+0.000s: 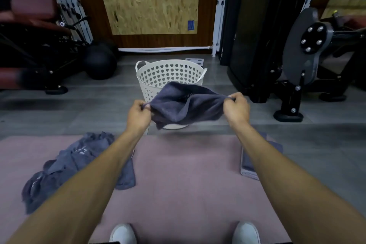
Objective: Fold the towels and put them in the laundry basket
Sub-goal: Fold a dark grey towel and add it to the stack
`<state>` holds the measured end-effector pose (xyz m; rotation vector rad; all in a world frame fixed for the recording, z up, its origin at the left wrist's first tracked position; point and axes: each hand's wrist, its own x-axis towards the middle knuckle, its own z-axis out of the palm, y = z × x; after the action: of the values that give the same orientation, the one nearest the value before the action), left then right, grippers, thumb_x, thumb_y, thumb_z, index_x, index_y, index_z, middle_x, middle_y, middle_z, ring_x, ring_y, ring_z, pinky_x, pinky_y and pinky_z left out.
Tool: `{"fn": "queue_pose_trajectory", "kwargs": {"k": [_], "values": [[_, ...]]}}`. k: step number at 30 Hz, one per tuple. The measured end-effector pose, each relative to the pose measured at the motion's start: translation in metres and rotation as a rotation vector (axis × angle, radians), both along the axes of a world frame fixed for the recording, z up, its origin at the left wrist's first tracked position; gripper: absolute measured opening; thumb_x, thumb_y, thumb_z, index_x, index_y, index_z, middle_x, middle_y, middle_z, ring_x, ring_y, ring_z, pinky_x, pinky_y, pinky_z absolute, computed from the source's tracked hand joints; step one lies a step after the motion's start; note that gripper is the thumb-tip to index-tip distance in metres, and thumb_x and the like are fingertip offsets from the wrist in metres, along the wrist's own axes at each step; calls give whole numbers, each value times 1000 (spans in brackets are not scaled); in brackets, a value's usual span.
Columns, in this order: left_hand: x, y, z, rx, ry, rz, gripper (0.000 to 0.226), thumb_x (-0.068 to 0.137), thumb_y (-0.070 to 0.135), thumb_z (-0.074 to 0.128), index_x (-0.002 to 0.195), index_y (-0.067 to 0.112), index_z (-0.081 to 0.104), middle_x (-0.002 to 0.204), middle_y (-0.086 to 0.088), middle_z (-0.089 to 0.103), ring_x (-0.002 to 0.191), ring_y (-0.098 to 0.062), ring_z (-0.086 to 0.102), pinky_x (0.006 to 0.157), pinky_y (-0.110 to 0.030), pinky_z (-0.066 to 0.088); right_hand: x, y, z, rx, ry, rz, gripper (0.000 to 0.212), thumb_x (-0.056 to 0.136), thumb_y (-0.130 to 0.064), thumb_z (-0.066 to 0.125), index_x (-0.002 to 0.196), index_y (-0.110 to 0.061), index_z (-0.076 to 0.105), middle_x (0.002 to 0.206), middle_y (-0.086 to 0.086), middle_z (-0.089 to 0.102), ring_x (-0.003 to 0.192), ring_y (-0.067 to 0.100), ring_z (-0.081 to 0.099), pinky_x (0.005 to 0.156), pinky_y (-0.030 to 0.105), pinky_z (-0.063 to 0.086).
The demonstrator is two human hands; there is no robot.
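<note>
A dark grey towel [184, 105] hangs in the air between my hands, in front of the white laundry basket [168, 73]. My left hand [138, 114] pinches its left corner and my right hand [236, 108] pinches its right corner. The towel sags in the middle and hides the basket's lower front. A heap of unfolded grey towels [65, 166] lies on the pink mat [178, 174] at the left. A folded grey towel [247, 166] lies at the mat's right side, partly hidden by my right forearm.
The basket stands on the grey floor beyond the mat. A black ball [100, 62] and a red exercise bench [29, 31] are at the left, a black gym machine [277, 45] at the right. An OSB board [148, 0] leans on the far wall. My shoes [122, 233] show at the bottom.
</note>
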<state>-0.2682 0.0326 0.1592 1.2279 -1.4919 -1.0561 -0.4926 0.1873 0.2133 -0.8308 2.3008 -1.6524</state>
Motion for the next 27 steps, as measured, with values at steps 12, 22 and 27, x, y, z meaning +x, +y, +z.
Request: {"fn": "queue_pose_trajectory", "kwargs": {"k": [12, 22, 27], "values": [[123, 122, -204, 472, -300, 132, 17, 84, 19, 55, 68, 17, 52, 93, -22, 68, 86, -38, 67, 84, -51, 55, 52, 172, -174, 512, -245, -98, 16, 87, -11, 52, 80, 2, 58, 85, 19, 62, 91, 38, 60, 73, 32, 43], [129, 190, -178, 507, -423, 32, 14, 65, 22, 46, 69, 14, 56, 78, -14, 68, 78, -37, 68, 78, -49, 58, 90, 198, -211, 613, -188, 15, 20, 85, -18, 49, 89, -1, 60, 97, 19, 64, 87, 35, 57, 75, 32, 45], [132, 209, -156, 497, -560, -7, 15, 71, 16, 43, 66, 9, 55, 73, -17, 64, 77, -38, 68, 75, -47, 59, 100, 216, -220, 719, -126, 31, 26, 83, -22, 51, 95, -2, 63, 102, 22, 64, 93, 39, 58, 77, 34, 43]]}}
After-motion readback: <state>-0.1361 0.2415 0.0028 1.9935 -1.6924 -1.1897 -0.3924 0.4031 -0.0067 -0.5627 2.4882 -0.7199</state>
